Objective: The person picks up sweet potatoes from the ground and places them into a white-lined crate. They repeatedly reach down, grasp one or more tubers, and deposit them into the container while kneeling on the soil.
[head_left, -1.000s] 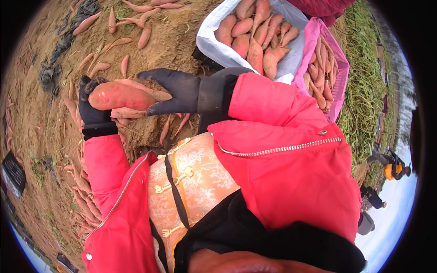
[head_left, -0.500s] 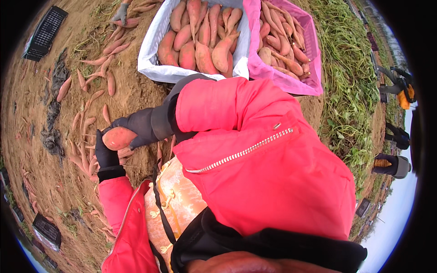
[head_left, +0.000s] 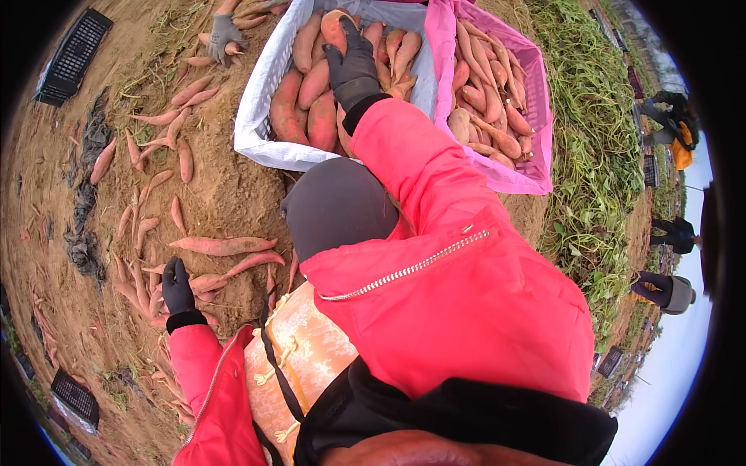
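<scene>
My right hand (head_left: 353, 68), in a dark glove, reaches over the white-lined crate (head_left: 252, 116) and grips a thick sweet potato (head_left: 335, 29). That sweet potato is at the top of the several others packed in the crate, with my fingers along its side. My left hand (head_left: 178, 287), also gloved in black, is held over the soil with its fingers stretched out and nothing visible in them. Beside it, long sweet potatoes (head_left: 221, 246) lie loose on the ground.
A pink-lined crate (head_left: 538, 101) of sweet potatoes adjoins the white one. At the upper left, another person's grey-gloved hand (head_left: 224, 35) holds a sweet potato. Black crates (head_left: 76, 56) stand farther left. Green vines (head_left: 587, 140) cover the right side, with people (head_left: 674, 235) beyond.
My right hand has swung up from beside my left hand to the white-lined crate, carrying the sweet potato. My left hand has let go of it. The other person's hand has moved slightly.
</scene>
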`<action>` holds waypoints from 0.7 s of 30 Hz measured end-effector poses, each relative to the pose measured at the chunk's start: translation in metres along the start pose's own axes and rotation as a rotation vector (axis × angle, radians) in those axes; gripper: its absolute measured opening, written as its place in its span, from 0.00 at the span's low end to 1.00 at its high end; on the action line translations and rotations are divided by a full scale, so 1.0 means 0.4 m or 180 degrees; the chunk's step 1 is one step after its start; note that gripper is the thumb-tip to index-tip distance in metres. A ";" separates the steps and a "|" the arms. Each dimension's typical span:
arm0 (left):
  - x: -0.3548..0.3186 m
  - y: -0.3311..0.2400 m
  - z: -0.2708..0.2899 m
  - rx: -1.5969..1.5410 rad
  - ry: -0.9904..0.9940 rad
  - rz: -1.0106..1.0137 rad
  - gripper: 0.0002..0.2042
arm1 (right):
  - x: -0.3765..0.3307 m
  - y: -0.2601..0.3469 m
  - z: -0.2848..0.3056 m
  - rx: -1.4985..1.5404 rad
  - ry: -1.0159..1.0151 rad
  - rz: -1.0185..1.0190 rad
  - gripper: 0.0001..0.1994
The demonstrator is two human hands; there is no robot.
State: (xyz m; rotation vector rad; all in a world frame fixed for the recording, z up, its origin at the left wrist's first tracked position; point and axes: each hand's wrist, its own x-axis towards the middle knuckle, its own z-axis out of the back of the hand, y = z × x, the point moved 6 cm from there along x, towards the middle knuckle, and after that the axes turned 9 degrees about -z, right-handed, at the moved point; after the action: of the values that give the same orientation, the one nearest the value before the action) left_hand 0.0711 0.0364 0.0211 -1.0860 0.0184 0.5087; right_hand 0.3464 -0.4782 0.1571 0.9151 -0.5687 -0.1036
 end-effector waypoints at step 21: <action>-0.067 0.302 0.178 0.1050 -0.0138 0.0966 0.22 | 0.191 -0.639 -0.126 -0.4664 0.3279 -0.0065 0.25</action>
State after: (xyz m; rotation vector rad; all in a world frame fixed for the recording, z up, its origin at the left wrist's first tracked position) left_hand -0.0179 0.1303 -0.0394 -0.7506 0.2246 0.7729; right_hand 0.4752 -0.6239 -0.0323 -0.5120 0.5132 -0.0323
